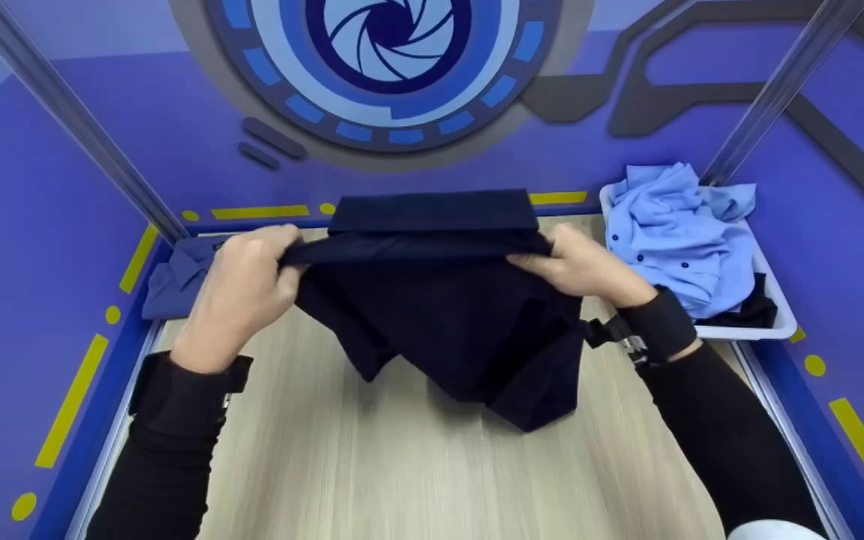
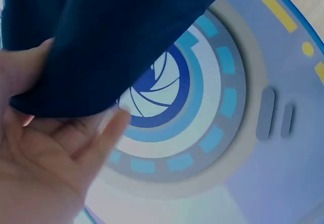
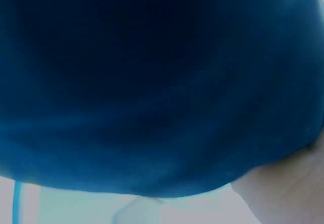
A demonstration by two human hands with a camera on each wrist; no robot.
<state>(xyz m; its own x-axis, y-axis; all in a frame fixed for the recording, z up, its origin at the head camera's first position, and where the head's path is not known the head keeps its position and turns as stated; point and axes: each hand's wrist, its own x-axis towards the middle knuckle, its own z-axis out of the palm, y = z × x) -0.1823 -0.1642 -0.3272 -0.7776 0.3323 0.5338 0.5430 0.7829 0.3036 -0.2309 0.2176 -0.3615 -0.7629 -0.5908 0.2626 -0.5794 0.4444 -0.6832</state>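
A dark navy garment (image 1: 432,315) hangs between my two hands above the table, its lower edge uneven with loose corners. My left hand (image 1: 241,281) pinches its upper left edge between thumb and fingers. At the upper right edge, my right hand (image 1: 578,262) grips the cloth with the thumb on the near side. In the left wrist view the cloth (image 2: 116,42) runs between thumb and fingers. Dark cloth (image 3: 152,92) fills most of the right wrist view and hides the right fingers. Behind the held edge lies a flat dark folded panel (image 1: 432,211); whether it belongs to the same garment I cannot tell.
A white bin (image 1: 766,330) at the back right holds light blue shirts (image 1: 679,232) and some black cloth (image 1: 754,307). Folded blue-grey clothing (image 1: 177,281) lies in the back left corner. Blue panels (image 1: 42,247) wall the wooden table (image 1: 402,480) at the back and sides.
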